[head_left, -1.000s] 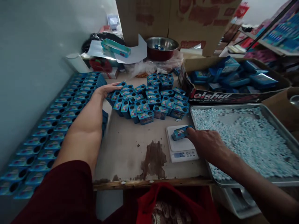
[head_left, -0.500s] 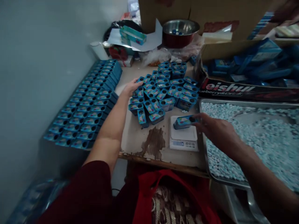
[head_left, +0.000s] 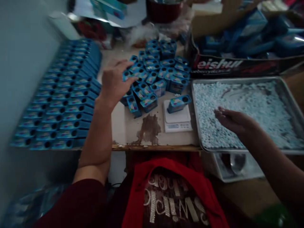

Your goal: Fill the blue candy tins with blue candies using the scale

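My left hand (head_left: 113, 83) is at the left edge of a cluster of small blue boxes with round holes in their tops. Its thumb and fingers are spread around a blue box (head_left: 125, 75), and I cannot see a firm grip. A single blue box (head_left: 178, 104) stands on the white digital scale (head_left: 177, 117), with no hand touching it. My right hand (head_left: 234, 120) hovers over the metal tray (head_left: 199, 134) of pale blue and white tablets (head_left: 209, 117). Its fingers are drawn together, and what they hold, if anything, is hidden.
Rows of blue boxes (head_left: 61, 95) line the table's left side. A cardboard carton (head_left: 237, 68) with blue packs stands behind the tray. At the back are a dark red bowl (head_left: 163, 11) and crumpled plastic. The table's front edge (head_left: 154, 148) is worn wood.
My right hand has left the box on the scale and moved right, over the tablets. My left hand has turned, its thumb and fingers spreading at the cluster. The view has tilted down.
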Tool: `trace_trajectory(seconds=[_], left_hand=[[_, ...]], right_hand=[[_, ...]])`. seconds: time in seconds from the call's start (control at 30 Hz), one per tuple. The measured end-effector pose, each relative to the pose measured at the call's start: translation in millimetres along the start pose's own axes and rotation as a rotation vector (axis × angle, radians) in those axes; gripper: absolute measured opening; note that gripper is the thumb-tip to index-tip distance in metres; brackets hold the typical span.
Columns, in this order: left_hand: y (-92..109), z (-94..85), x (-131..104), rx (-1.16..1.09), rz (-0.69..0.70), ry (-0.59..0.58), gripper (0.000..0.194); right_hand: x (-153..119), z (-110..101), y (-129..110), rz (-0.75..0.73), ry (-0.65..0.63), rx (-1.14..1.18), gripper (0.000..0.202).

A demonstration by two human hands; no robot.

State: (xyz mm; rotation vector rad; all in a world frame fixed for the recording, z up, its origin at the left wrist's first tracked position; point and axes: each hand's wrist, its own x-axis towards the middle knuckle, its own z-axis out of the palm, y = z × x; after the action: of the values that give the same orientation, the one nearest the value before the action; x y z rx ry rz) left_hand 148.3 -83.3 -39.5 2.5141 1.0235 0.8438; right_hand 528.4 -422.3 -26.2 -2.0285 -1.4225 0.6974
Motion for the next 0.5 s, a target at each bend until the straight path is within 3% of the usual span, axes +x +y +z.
trace_trajectory(seconds=[0.1,0.17,0.27,0.37,0.5], left_hand=[[24.2,-4.2,-27.9,0.005,0.108,0.045,0.079],[48.4,-2.9,-47.1,-0.004,0.150,0.043,0.070],[85.2,7.4,-71.9,-0.043,0.208,0.001,0.051],[109.5,29.9,-89.4,-0.174,0.245,-0.038,0.049],[123.6,70.3,-103.5,-0.359,0.066,-0.056,0.051]], right_hand=[[-0.6,-6.2,13.9,0.366,-0.016,0.356,0.026],[6.9,-11.3,10.1,0.499,-0.026,0.522,0.017],[23.9,-18.0,-9.4,0.406,-0.115,0.474,0.023],[41.9,-22.4,-32.0,0.222,-0.221,0.360,0.026],[64.6,-20.4,-54.3,0.062,-0.350,0.229,0.023]])
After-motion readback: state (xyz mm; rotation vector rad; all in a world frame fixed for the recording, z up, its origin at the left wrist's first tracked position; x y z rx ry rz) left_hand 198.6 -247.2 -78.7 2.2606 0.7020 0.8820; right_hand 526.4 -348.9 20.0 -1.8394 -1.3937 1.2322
